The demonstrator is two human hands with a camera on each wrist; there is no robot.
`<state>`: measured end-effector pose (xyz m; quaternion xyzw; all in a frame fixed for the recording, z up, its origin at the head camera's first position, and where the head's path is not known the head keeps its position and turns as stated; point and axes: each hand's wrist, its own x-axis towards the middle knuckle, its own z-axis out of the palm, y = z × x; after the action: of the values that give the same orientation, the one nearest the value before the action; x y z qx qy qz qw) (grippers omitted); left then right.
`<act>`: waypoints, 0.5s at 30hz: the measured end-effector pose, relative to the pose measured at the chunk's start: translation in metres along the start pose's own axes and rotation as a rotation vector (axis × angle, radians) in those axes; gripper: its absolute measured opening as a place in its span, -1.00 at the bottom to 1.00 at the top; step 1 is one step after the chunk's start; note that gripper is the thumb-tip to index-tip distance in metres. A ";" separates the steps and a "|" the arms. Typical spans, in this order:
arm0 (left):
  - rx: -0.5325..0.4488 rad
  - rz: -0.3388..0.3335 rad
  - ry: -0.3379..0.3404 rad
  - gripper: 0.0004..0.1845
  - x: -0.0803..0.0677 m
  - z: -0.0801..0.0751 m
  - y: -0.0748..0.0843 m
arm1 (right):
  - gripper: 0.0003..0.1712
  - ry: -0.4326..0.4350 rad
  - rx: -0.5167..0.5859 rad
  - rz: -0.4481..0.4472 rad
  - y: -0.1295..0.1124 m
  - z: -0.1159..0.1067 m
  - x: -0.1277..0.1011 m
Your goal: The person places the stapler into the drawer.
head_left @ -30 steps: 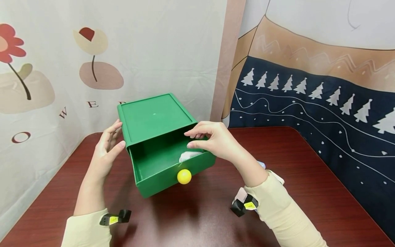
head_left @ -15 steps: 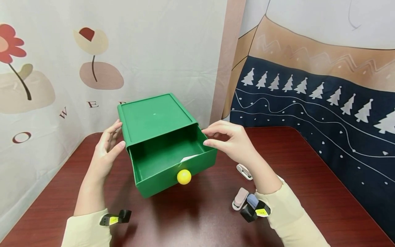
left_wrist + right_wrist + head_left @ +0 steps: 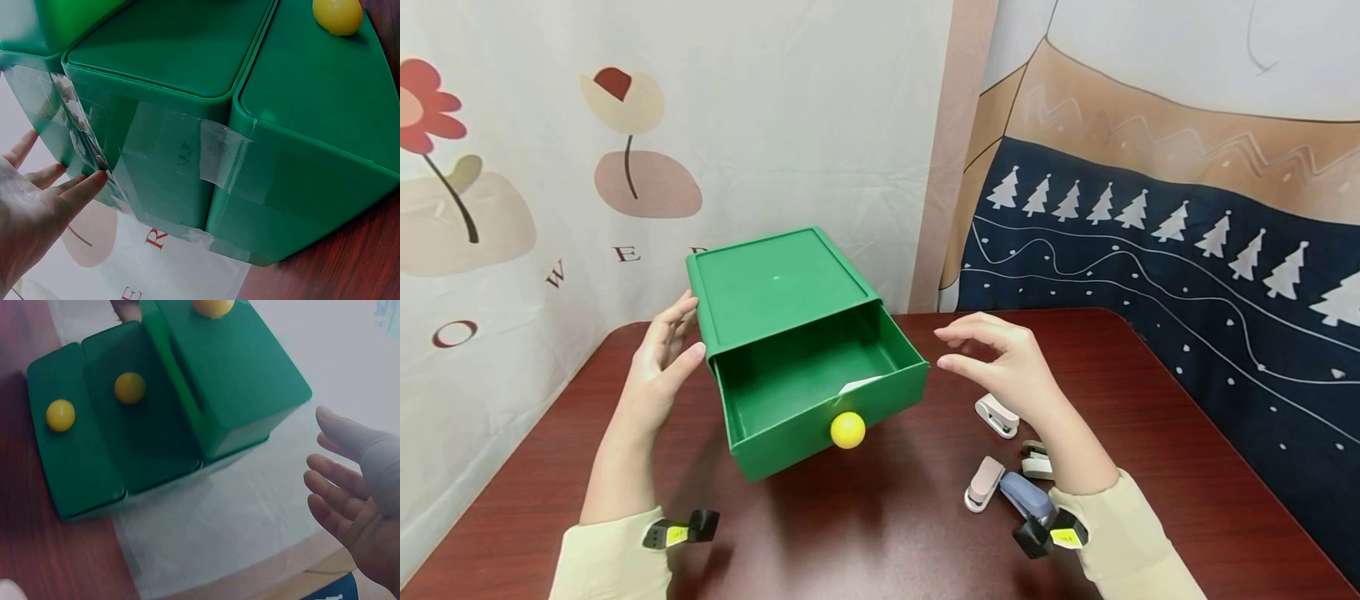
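Note:
A green drawer cabinet (image 3: 782, 287) stands on the table, and its top drawer (image 3: 827, 417) with a yellow ball knob (image 3: 847, 430) is pulled out. Just inside the drawer front, the edge of a white item (image 3: 859, 384) shows; the rest is hidden. My left hand (image 3: 658, 358) rests its fingertips against the cabinet's left side, fingers extended. To the right of the drawer, my right hand (image 3: 1000, 362) is in the air with loosely bent fingers, apart from the drawer and holding nothing. In the right wrist view, the right hand (image 3: 356, 494) is beside the cabinet's side.
Several small staplers lie right of the cabinet: a white one (image 3: 997, 416), a pink one (image 3: 984, 483), a blue one (image 3: 1027, 497) and a dark-and-white one (image 3: 1037, 461) partly behind the right forearm. Two lower drawers with yellow knobs (image 3: 130, 388) are closed. Printed curtains hang behind the table (image 3: 895, 533).
My right hand has come out from over the drawer and moved right, uncovering more of the staplers. The white item has dropped lower behind the drawer front. My left hand has stayed put.

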<state>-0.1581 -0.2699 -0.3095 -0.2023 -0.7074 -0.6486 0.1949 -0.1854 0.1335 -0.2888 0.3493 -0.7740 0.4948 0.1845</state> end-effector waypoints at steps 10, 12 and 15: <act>-0.006 -0.005 0.001 -0.45 0.000 0.001 0.000 | -0.65 0.011 -0.051 0.114 0.020 -0.015 -0.021; -0.008 -0.004 0.001 -0.45 -0.001 0.000 0.000 | -0.66 0.008 -0.060 0.134 0.027 -0.018 -0.025; -0.013 -0.003 0.001 -0.45 0.000 0.001 -0.001 | -0.66 0.006 -0.080 0.169 0.035 -0.023 -0.032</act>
<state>-0.1581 -0.2694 -0.3103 -0.2022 -0.7033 -0.6537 0.1929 -0.1901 0.1745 -0.3212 0.2737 -0.8193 0.4783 0.1583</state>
